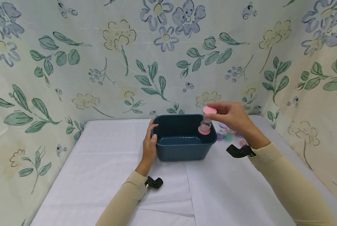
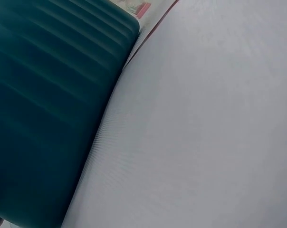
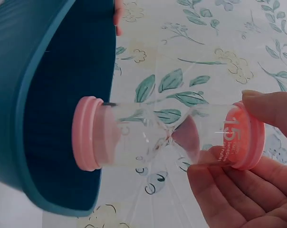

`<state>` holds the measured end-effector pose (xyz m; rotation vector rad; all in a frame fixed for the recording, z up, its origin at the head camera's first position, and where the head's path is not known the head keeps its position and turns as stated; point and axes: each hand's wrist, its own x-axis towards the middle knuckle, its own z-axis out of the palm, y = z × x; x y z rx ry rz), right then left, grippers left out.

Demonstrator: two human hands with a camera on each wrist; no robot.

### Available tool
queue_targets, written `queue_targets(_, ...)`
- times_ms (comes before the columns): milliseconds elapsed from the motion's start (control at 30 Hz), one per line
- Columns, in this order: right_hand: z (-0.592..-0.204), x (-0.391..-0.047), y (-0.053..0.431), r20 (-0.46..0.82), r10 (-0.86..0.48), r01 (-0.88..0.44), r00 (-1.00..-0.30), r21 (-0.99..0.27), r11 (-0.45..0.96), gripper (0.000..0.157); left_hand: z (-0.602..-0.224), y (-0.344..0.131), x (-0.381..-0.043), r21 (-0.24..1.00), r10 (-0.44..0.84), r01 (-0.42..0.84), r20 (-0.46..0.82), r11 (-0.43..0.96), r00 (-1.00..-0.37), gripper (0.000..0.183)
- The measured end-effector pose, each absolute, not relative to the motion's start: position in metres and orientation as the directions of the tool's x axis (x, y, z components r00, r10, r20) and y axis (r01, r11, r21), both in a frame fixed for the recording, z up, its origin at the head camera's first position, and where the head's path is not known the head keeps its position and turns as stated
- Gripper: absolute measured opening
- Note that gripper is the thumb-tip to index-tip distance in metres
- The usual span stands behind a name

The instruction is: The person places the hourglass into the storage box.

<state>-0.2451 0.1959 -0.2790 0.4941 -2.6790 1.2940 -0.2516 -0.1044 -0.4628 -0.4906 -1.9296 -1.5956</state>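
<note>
A sand timer with pink end caps, clear glass and pink sand hangs upright over the right end of a dark blue plastic bin. My right hand pinches its upper cap between thumb and fingers. In the right wrist view "15" and small print show on the glass near the held cap, and the other cap overlaps the bin's opening. My left hand holds the bin's left side, its thumb and a fingertip at the rim. The left wrist view shows the bin's ribbed outer wall.
Several small sand timers with purple, teal and pink caps stand on the table right of the bin, partly hidden by my right hand and wrist. A white cloth covers the table. Floral fabric hangs behind and at the sides.
</note>
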Motion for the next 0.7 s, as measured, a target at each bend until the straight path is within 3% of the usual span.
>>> queue_targets(300, -0.287, -0.253, 0.173, 0.248, -0.309, -0.382, -0.918, -0.763, 0.522, 0.055, -0.46, -0.106, -0.251, 0.775, -0.06, 0.607, 0.624, 0.174, -0.779, 0.045)
queue_targets(700, -0.297, -0.26, 0.145, 0.258, -0.422, -0.447, -0.869, -0.773, 0.449, 0.059, -0.465, -0.104, -0.251, 0.76, -0.078, 0.61, 0.637, 0.223, -0.767, 0.044)
